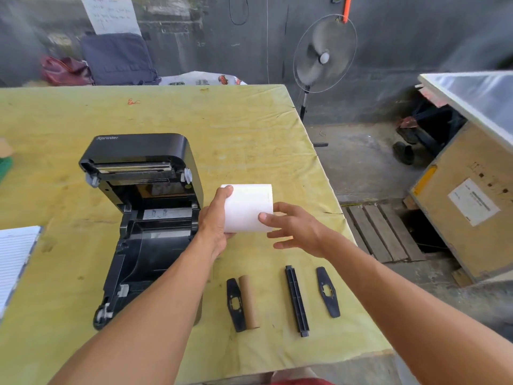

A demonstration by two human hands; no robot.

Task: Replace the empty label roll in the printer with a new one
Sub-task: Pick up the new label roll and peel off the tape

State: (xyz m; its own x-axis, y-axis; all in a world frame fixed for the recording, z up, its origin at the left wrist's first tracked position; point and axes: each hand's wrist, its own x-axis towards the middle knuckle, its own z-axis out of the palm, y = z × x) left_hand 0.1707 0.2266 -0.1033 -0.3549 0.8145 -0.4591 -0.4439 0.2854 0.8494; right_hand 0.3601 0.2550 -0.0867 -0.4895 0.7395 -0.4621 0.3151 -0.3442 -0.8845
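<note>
A black label printer (144, 218) stands open on the yellow-covered table (249, 126), its lid tilted back and its roll bay bare. Just right of it, my left hand (215, 223) grips the left end of a new white label roll (247, 208), held above the table. My right hand (294, 227) touches the roll's right end with thumb and fingers spread. In front of the hands lie the empty brown cardboard core (249, 301), a black spindle bar (297, 300) and two black roll guide plates (236, 304) (328, 291).
A lined notepad (15, 259) lies at the table's left edge. The table's right edge drops to a concrete floor with a wooden pallet (380, 232), a standing fan (323, 54) and a plywood crate (466, 201). Bags (116, 59) sit behind the table.
</note>
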